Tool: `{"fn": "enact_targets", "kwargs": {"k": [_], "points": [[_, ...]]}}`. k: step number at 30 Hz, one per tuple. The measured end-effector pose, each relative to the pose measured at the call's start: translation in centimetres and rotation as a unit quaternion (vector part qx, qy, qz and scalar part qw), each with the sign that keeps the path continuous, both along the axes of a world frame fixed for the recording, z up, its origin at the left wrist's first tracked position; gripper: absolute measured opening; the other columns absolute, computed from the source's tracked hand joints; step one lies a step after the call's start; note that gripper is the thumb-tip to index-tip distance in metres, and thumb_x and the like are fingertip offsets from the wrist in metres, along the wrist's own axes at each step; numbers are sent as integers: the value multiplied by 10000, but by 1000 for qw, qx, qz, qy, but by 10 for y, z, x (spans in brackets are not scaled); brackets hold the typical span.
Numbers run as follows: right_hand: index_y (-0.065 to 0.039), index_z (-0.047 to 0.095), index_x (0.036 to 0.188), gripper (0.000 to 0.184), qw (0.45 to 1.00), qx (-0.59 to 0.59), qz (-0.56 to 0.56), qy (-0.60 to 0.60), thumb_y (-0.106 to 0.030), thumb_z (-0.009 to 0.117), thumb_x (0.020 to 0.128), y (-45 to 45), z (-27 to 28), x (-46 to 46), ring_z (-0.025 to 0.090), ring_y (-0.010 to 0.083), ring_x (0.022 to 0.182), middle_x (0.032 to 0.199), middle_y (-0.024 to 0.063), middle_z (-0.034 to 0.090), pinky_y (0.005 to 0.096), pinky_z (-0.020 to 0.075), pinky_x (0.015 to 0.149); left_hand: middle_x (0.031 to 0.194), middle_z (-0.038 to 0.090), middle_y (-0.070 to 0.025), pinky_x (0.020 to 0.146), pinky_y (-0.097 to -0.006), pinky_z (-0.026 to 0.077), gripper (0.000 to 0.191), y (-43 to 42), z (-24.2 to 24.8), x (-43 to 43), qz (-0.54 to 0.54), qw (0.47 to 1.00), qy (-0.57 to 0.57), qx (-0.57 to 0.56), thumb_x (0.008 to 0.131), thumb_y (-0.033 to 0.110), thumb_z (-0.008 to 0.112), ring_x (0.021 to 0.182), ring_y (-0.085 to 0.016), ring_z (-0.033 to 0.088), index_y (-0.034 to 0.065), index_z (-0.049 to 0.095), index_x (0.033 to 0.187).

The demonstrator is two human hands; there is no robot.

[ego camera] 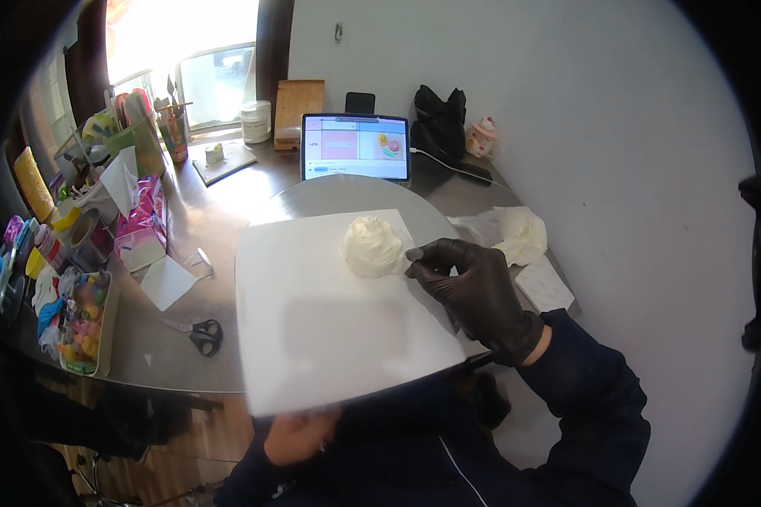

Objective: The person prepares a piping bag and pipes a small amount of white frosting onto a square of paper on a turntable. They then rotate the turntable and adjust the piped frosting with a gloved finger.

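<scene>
A mound of soft, creamy white material with a ridged surface sits near the far edge of a square white board. Right beside it is my right hand in a black glove, thumb and forefinger brought close together near the mound's right side. Whether something thin is between those fingertips cannot be made out. My bare left hand is blurred below the board's near edge, its fingers partly hidden by the board. Under the board's far side shows a round grey disc.
A tablet with a lit screen stands behind the disc. Black-handled scissors, a tissue pack and a tray of small colourful pieces lie left. A crumpled plastic bag and a white block lie right, near the wall.
</scene>
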State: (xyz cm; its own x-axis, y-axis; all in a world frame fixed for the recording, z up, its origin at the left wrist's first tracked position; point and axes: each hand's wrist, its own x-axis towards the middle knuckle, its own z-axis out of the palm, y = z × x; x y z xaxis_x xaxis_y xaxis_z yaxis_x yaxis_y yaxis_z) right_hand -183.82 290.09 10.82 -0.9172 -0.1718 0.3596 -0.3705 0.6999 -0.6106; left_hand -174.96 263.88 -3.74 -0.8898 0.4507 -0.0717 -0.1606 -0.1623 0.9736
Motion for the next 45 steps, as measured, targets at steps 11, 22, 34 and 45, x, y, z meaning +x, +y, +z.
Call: {"fn": "enact_targets", "kwargs": {"k": [11, 22, 34, 45], "points": [[31, 705, 1027, 201, 998, -48, -9, -46, -102, 679, 879, 12, 6, -8, 693, 185, 799, 952, 173, 731, 287, 543, 763, 803, 584, -80, 506, -223, 438, 595, 2, 12, -9, 60, 995, 50, 60, 864, -28, 435, 561, -116, 518, 30, 305, 1441], [-14, 725, 1042, 192, 995, -24, -48, -78, -130, 709, 890, 11, 11, -31, 641, 124, 790, 931, 92, 730, 262, 512, 778, 810, 541, -42, 519, -217, 443, 625, -10, 4, -26, 163, 974, 12, 155, 859, -16, 476, 553, -100, 492, 24, 320, 1463], [-12, 723, 1030, 171, 997, -37, -19, -65, -124, 693, 904, 0, 5, -49, 659, 111, 836, 942, 89, 740, 259, 519, 802, 878, 590, -74, 537, -233, 460, 432, -16, 0, -33, 130, 986, 19, 106, 869, -5, 474, 575, -111, 524, 27, 471, 1299], [6, 713, 1027, 196, 996, -51, -15, -70, -145, 710, 901, -17, 3, -49, 650, 103, 831, 927, 90, 736, 259, 515, 796, 846, 585, -72, 570, -216, 466, 560, -16, -6, -23, 50, 994, 96, 32, 895, 31, 494, 589, -113, 536, 20, 344, 1434]]}}
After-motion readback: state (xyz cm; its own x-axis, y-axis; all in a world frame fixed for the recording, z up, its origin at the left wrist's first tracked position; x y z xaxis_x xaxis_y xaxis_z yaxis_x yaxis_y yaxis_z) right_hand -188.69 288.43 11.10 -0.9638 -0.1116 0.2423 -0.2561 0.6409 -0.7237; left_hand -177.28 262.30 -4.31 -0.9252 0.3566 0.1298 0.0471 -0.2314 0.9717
